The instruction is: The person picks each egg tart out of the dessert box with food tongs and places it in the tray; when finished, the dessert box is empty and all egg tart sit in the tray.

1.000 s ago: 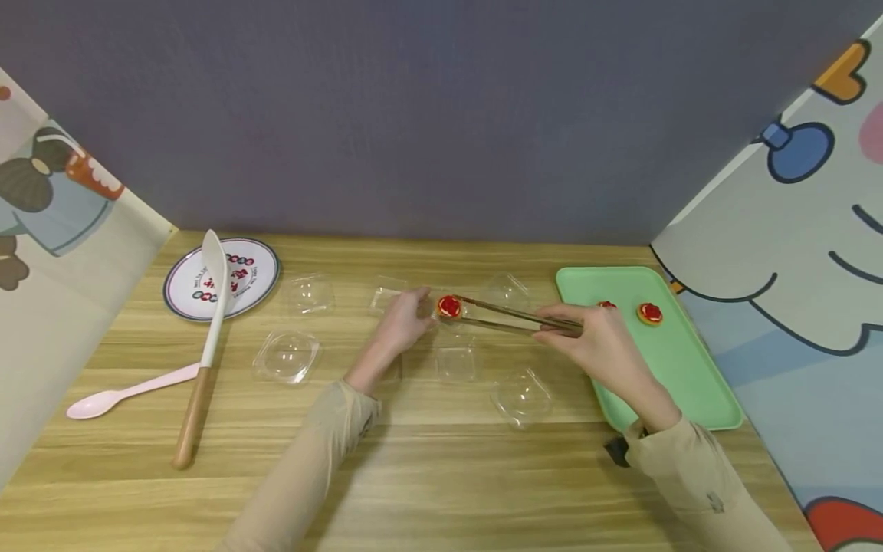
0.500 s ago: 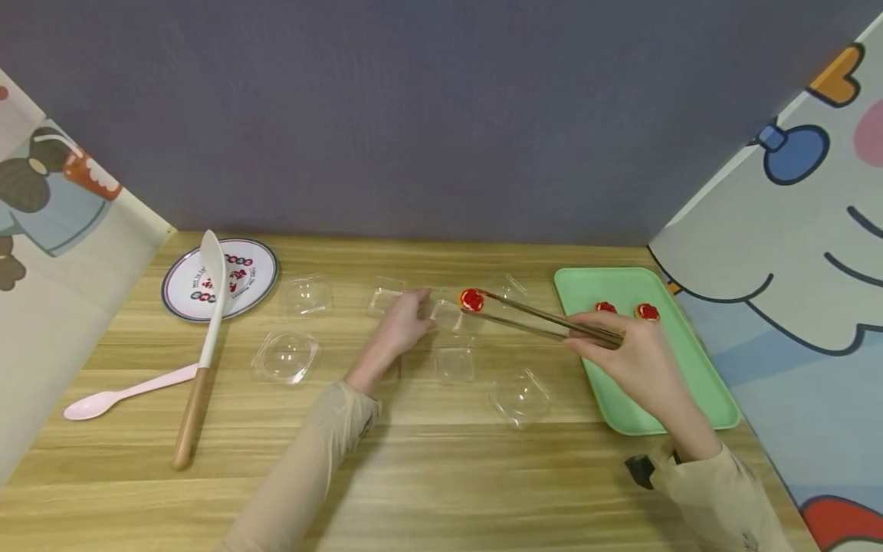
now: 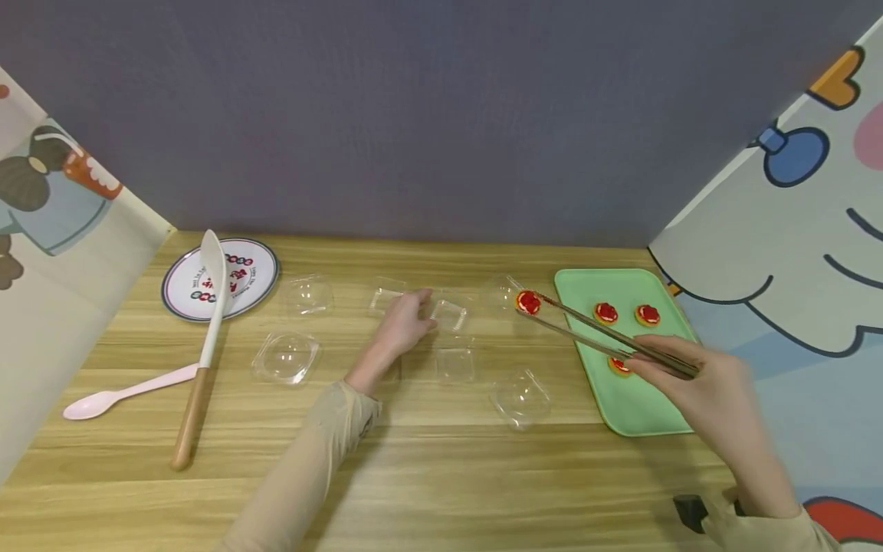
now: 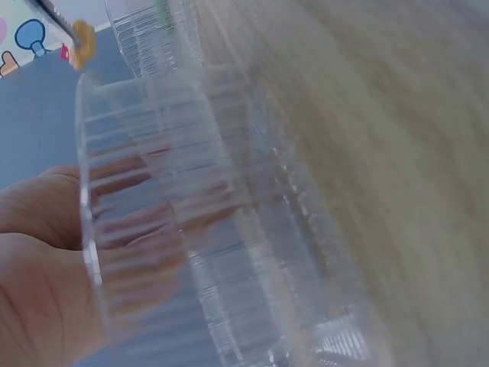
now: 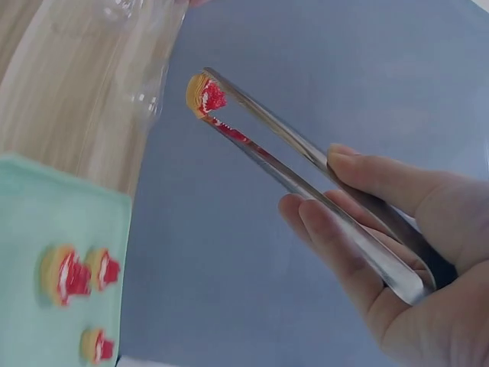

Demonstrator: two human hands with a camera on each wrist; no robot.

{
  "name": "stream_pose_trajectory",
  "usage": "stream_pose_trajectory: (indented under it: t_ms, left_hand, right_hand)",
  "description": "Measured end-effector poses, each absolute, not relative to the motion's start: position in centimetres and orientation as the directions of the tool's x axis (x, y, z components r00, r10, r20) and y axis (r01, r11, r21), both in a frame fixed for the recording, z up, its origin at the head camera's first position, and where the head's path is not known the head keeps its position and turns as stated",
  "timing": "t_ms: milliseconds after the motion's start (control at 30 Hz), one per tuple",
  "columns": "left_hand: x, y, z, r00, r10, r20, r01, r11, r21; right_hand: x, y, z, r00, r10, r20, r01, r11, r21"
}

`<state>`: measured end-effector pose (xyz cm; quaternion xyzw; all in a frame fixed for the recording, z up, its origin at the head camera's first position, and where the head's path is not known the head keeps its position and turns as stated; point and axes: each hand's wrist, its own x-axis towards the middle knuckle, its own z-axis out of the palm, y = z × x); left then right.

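My right hand [image 3: 710, 399] grips metal tongs [image 5: 306, 164], which also show in the head view. Between the tong tips is a small tart [image 3: 528, 302] with a red topping, lifted above the table. The left hand [image 3: 402, 326] stays low among clear plastic containers, its thumb and fingers spread beside the left edge of one clear container [image 3: 450, 314]. In the left wrist view, fingers [image 4: 130, 222] show through the ribbed wall of a clear container [image 4: 229, 290]; whether they touch it is unclear. A green tray [image 3: 645, 406] bears several similar tarts [image 3: 605, 312].
More clear containers stand about, such as a domed one [image 3: 286, 358] at left and another [image 3: 522, 397] at right. A patterned plate [image 3: 255, 295] with a white, wooden-handled spoon [image 3: 217, 307] and a pink spoon [image 3: 103, 405] lie left. A grey-blue wall [image 3: 414, 138] closes the back.
My right hand has moved right and toward the body, carrying the tart in the tongs away from the container beside the left hand. The left hand has hardly moved.
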<state>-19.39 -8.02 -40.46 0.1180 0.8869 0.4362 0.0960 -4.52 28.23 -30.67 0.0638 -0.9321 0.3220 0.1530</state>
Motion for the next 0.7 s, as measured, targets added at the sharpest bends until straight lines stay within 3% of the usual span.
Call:
stream_pose_trajectory:
  t_ms: [500, 700]
  left_hand:
    - [-19.4, -8.2, -40.6, -0.955, 0.286, -0.08, 0.104, 0.573, 0.813]
    - [-19.4, -8.2, -40.5, -0.953, 0.293, -0.074, 0.113, 0.573, 0.812]
  right_hand:
    - [-0.3, 32.7, -31.0, -0.937, 0.262, 0.231, 0.125, 0.868, -0.48]
    - [1.1, 34.3, -31.4, -0.915, 0.32, 0.247, 0.187, 0.877, -0.442]
